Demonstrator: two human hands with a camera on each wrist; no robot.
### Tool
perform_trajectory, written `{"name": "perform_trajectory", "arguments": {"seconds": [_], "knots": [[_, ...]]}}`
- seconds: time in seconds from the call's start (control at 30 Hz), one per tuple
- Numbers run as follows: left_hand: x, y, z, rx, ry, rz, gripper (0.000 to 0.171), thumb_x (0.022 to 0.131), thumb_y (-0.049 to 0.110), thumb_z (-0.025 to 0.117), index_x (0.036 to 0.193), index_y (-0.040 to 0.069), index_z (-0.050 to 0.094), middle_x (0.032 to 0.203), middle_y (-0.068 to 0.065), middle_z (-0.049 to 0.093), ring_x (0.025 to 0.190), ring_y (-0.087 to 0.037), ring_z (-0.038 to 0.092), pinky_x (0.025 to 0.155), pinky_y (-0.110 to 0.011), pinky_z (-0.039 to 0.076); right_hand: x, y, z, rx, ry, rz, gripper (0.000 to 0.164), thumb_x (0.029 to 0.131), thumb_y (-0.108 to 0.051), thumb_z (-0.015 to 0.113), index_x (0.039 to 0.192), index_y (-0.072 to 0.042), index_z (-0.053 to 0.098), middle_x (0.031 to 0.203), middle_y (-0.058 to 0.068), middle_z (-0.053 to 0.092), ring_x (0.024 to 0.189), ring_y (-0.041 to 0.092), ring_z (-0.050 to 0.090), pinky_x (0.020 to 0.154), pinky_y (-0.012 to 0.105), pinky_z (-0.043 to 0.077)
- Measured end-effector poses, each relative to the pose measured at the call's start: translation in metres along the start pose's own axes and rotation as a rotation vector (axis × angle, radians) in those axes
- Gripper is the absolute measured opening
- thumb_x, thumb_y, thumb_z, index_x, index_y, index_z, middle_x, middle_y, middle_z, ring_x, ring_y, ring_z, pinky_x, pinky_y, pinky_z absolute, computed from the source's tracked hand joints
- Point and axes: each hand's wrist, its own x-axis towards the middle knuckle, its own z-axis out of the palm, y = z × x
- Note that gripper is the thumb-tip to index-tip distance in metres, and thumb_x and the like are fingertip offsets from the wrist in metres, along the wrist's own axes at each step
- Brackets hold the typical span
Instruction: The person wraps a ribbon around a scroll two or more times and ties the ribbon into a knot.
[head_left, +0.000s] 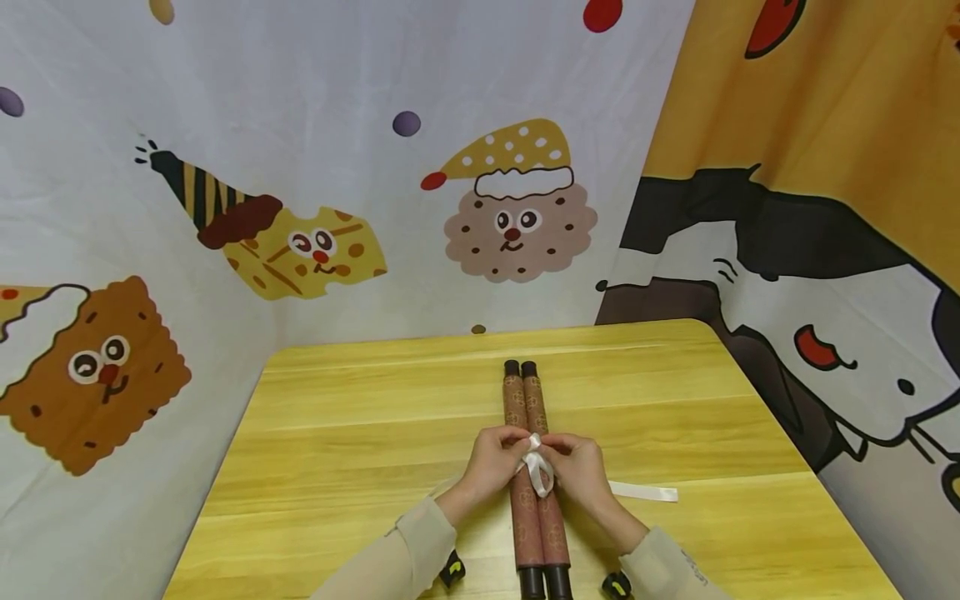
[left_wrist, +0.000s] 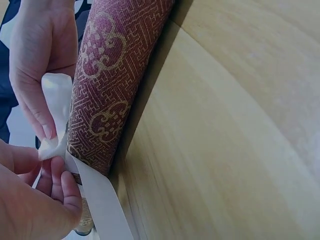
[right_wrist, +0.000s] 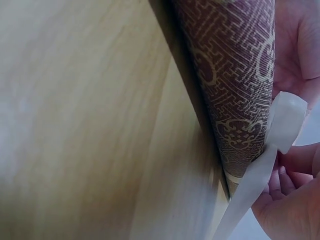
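Two slim brocade scrolls (head_left: 527,525) lie side by side on the table, reddish brown with gold patterns and dark end knobs. A white satin ribbon (head_left: 542,477) passes around both, with a loop standing on top near their middle. My left hand (head_left: 491,460) pinches the ribbon between thumb and fingers at the left of the loop. From the other side, my right hand (head_left: 583,473) pinches it too, close against the left fingertips. In the left wrist view a flat ribbon tail (left_wrist: 102,200) runs down beside the scroll. The knot itself is partly hidden by fingers.
A ribbon end (head_left: 645,492) stretches over the wooden table (head_left: 337,433) to the right. Behind the far table edge hangs a white cartoon-printed curtain (head_left: 337,125), with an orange printed one at right. Black bands with yellow marks (head_left: 453,570) sit near both cuffs.
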Motion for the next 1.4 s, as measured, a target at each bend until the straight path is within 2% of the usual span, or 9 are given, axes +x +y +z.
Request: {"name": "perform_trajectory", "arguments": {"seconds": [0.17, 0.3, 0.47, 0.6, 0.93, 1.07, 1.17, 1.27, 1.4], "knots": [[-0.0011, -0.0005, -0.0012, 0.007, 0.002, 0.018, 0.015, 0.098, -0.007, 0.064, 0.102, -0.005, 0.078, 0.097, -0.015, 0.076, 0.086, -0.018, 0.067, 0.069, -0.019, 0.051, 0.0008, -0.0014, 0.0008, 0.003, 0.007, 0.01, 0.007, 0.088, 0.003, 0.08, 0.096, 0.002, 0.08, 0.086, 0.012, 0.077, 0.073, 0.015, 0.069, 0.059, 0.022, 0.054], [-0.0003, -0.0015, -0.0016, 0.01, 0.003, 0.023, 0.016, 0.097, -0.008, 0.063, 0.102, -0.005, 0.078, 0.096, -0.016, 0.076, 0.084, -0.017, 0.066, 0.068, -0.018, 0.051, 0.0025, -0.0013, 0.0027, -0.002, 0.012, 0.025, 0.007, 0.088, 0.003, 0.081, 0.095, 0.001, 0.078, 0.085, 0.011, 0.077, 0.077, 0.019, 0.072, 0.064, 0.022, 0.057], [0.0008, -0.0023, -0.0016, 0.022, 0.012, 0.023, 0.01, 0.094, -0.002, 0.071, 0.099, -0.006, 0.078, 0.083, -0.012, 0.074, 0.071, -0.007, 0.061, 0.062, -0.018, 0.05, 0.0028, -0.0013, 0.0036, 0.013, 0.007, 0.02, 0.008, 0.088, 0.004, 0.08, 0.094, 0.001, 0.078, 0.085, 0.011, 0.077, 0.078, 0.021, 0.073, 0.064, 0.023, 0.057], [0.0013, -0.0011, -0.0014, 0.045, 0.005, 0.015, 0.012, 0.094, 0.006, 0.076, 0.097, -0.006, 0.079, 0.076, -0.007, 0.072, 0.064, -0.003, 0.058, 0.057, -0.017, 0.047, 0.0023, -0.0016, 0.0031, 0.019, 0.003, 0.014, 0.008, 0.087, 0.005, 0.08, 0.094, 0.0, 0.078, 0.086, 0.011, 0.077, 0.079, 0.02, 0.073, 0.065, 0.023, 0.056], [0.0015, 0.0008, -0.0014, 0.073, -0.046, 0.025, 0.013, 0.093, -0.001, 0.072, 0.102, -0.01, 0.077, 0.082, -0.014, 0.075, 0.066, -0.008, 0.059, 0.057, -0.016, 0.047, 0.0022, -0.0025, 0.0032, 0.026, -0.011, 0.008, 0.009, 0.087, 0.007, 0.08, 0.093, 0.0, 0.078, 0.086, 0.012, 0.077, 0.079, 0.02, 0.073, 0.066, 0.023, 0.057], [0.0015, 0.0015, -0.0012, 0.077, -0.047, 0.016, 0.009, 0.093, -0.001, 0.073, 0.097, -0.008, 0.078, 0.084, -0.014, 0.075, 0.067, -0.007, 0.06, 0.058, -0.016, 0.048, 0.0014, -0.0033, 0.003, 0.028, -0.018, 0.005, 0.009, 0.087, 0.007, 0.08, 0.093, 0.001, 0.077, 0.087, 0.014, 0.077, 0.079, 0.018, 0.072, 0.067, 0.023, 0.057], [0.0014, 0.0023, -0.0012, 0.085, -0.044, 0.006, 0.007, 0.093, -0.001, 0.074, 0.093, -0.006, 0.078, 0.084, -0.012, 0.075, 0.068, -0.007, 0.059, 0.057, -0.017, 0.048, 0.0009, -0.0033, 0.0025, 0.005, -0.022, -0.021, 0.012, 0.088, 0.007, 0.078, 0.097, 0.001, 0.078, 0.088, 0.013, 0.076, 0.08, 0.016, 0.07, 0.068, 0.023, 0.056], [0.0012, 0.0031, -0.0018, 0.099, -0.044, 0.004, 0.007, 0.093, 0.0, 0.073, 0.091, -0.005, 0.078, 0.083, -0.011, 0.074, 0.069, -0.008, 0.059, 0.058, -0.018, 0.048, 0.0004, -0.0035, 0.001, -0.058, -0.043, -0.086, 0.019, 0.089, 0.008, 0.076, 0.104, -0.002, 0.08, 0.091, 0.007, 0.075, 0.081, 0.016, 0.067, 0.069, 0.025, 0.054], [0.0015, 0.0027, -0.0037, 0.085, -0.052, -0.022, 0.008, 0.095, 0.0, 0.072, 0.092, -0.003, 0.078, 0.081, -0.008, 0.073, 0.066, -0.009, 0.059, 0.056, -0.019, 0.048, 0.0004, -0.0028, -0.0016, -0.117, -0.069, -0.16, 0.023, 0.09, 0.009, 0.075, 0.105, -0.007, 0.082, 0.096, 0.0, 0.071, 0.084, 0.017, 0.063, 0.071, 0.027, 0.053]]}}
